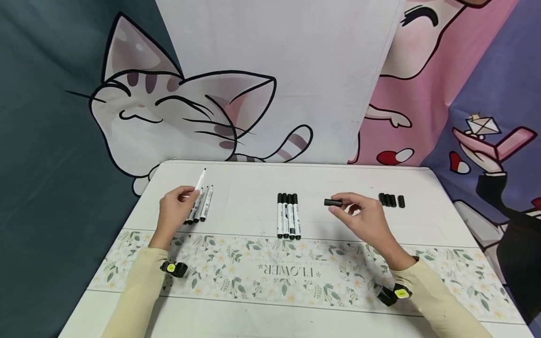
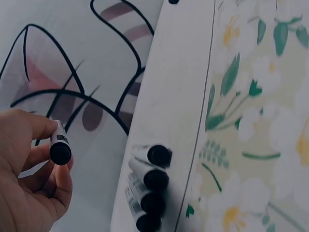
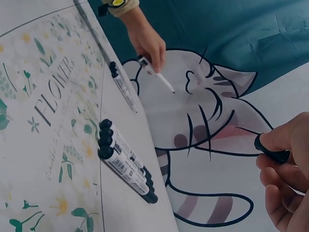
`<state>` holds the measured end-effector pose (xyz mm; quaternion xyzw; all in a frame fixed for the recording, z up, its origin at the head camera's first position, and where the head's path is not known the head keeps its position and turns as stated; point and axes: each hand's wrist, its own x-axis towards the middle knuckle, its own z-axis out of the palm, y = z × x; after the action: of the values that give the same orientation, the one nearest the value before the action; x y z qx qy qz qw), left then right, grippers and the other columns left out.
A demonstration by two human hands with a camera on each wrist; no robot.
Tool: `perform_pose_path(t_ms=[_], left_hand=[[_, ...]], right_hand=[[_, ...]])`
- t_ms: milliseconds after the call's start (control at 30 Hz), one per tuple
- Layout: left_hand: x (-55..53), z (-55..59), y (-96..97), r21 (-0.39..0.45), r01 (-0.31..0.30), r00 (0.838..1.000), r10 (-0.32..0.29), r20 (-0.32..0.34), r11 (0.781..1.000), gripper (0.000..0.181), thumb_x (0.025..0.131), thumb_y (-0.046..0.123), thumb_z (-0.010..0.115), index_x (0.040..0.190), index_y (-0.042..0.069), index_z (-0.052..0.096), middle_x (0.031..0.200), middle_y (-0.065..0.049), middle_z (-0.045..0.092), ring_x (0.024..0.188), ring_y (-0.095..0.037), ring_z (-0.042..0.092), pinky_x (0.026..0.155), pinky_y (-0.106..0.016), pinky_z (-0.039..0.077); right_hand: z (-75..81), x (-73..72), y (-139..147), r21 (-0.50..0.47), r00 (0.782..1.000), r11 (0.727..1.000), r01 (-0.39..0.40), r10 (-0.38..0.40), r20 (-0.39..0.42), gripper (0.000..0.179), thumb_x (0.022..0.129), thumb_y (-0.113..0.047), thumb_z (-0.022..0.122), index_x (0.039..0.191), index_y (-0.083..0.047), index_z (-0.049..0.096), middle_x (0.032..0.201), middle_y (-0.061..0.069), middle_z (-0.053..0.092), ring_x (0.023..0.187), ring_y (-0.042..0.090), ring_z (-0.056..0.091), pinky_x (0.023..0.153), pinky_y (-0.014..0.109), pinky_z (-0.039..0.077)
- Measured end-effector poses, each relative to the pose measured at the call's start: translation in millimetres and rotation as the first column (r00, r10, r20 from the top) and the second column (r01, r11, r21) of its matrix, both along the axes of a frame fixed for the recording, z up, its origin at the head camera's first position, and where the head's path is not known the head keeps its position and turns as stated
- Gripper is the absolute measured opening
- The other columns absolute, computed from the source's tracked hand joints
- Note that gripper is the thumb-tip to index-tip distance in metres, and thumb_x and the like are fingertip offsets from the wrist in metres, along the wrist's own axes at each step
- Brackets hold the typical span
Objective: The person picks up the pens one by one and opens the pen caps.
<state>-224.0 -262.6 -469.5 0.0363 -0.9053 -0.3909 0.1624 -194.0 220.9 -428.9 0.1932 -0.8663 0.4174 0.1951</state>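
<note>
My left hand [image 1: 172, 206] pinches a white marker [image 1: 200, 180] with its bare black tip pointing up and away, raised over the left of the table. In the left wrist view the black butt of this marker [image 2: 60, 151] faces the camera. Just beside that hand lie several uncapped markers [image 1: 206, 204], tips toward the back. Between thumb and fingers, my right hand [image 1: 364, 219] holds a black marker cap [image 1: 332, 203] sideways above the table. The same cap [image 3: 271, 151] shows at the fingertips in the right wrist view.
Several capped markers [image 1: 289, 216] lie side by side at the table's middle, between the hands. Right of my right hand are several loose black caps [image 1: 391, 201]. A floral band [image 1: 287, 270] crosses the white table [image 1: 249, 188]; a printed cat curtain [image 1: 236, 112] hangs behind.
</note>
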Motion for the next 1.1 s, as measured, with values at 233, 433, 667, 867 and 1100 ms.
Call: perform_pose_path(t_ms=[233, 433, 667, 867, 1100], left_hand=[[-7.1, -13.7, -18.7, 0.002, -0.08, 0.993, 0.079, 0.085, 0.997, 0.041, 0.102, 0.039, 0.062, 0.125, 0.006, 0.071, 0.11, -0.015, 0.072, 0.094, -0.026, 0.065, 0.07, -0.028, 0.05], [-8.7, -23.4, -26.7, 0.008, -0.118, 0.985, 0.117, 0.123, 0.993, 0.042, 0.102, 0.038, 0.062, 0.124, 0.004, 0.071, 0.11, -0.018, 0.072, 0.097, -0.031, 0.067, 0.075, -0.036, 0.051], [-9.7, -34.7, -34.9, -0.039, -0.153, 0.975, 0.158, 0.155, 0.987, 0.039, 0.103, 0.034, 0.062, 0.122, 0.002, 0.072, 0.11, -0.018, 0.072, 0.096, -0.032, 0.067, 0.071, -0.033, 0.05], [-9.9, -43.0, -41.3, -0.052, -0.153, 0.968, 0.16, 0.192, 0.987, 0.041, 0.103, 0.034, 0.061, 0.122, -0.001, 0.071, 0.109, -0.02, 0.071, 0.095, -0.033, 0.066, 0.071, -0.034, 0.049], [-8.5, -46.4, -45.5, -0.063, -0.124, 0.969, 0.134, 0.209, 0.99, 0.042, 0.103, 0.035, 0.059, 0.123, -0.001, 0.071, 0.109, -0.021, 0.07, 0.096, -0.034, 0.066, 0.073, -0.037, 0.049]], right_hand=[[-0.5, -0.1, 4.7, -0.015, 1.0, 1.0, 0.015, -0.015, 0.011, 0.026, 0.083, -0.007, 0.085, 0.108, -0.013, 0.078, 0.083, -0.002, 0.071, 0.073, 0.003, 0.06, 0.065, 0.014, 0.048], [-4.6, -0.6, 9.5, -0.028, 0.999, 0.999, 0.031, -0.029, 0.042, 0.025, 0.085, -0.008, 0.084, 0.109, -0.013, 0.078, 0.086, -0.002, 0.07, 0.076, 0.002, 0.059, 0.067, 0.013, 0.048], [-8.0, 0.3, 15.0, -0.028, 0.996, 0.998, 0.048, -0.046, 0.07, 0.024, 0.087, -0.01, 0.083, 0.11, -0.013, 0.078, 0.088, 0.0, 0.072, 0.078, 0.001, 0.06, 0.068, 0.013, 0.048], [-7.8, 1.5, 20.4, -0.008, 0.993, 0.997, 0.081, -0.08, 0.081, 0.024, 0.087, -0.01, 0.083, 0.11, -0.013, 0.078, 0.088, 0.003, 0.073, 0.078, 0.001, 0.06, 0.069, 0.012, 0.048], [-8.1, 0.6, 25.4, -0.02, 0.993, 0.996, 0.09, -0.088, 0.076, 0.025, 0.086, -0.008, 0.083, 0.11, -0.009, 0.077, 0.09, 0.007, 0.076, 0.079, -0.003, 0.06, 0.069, 0.011, 0.048]])
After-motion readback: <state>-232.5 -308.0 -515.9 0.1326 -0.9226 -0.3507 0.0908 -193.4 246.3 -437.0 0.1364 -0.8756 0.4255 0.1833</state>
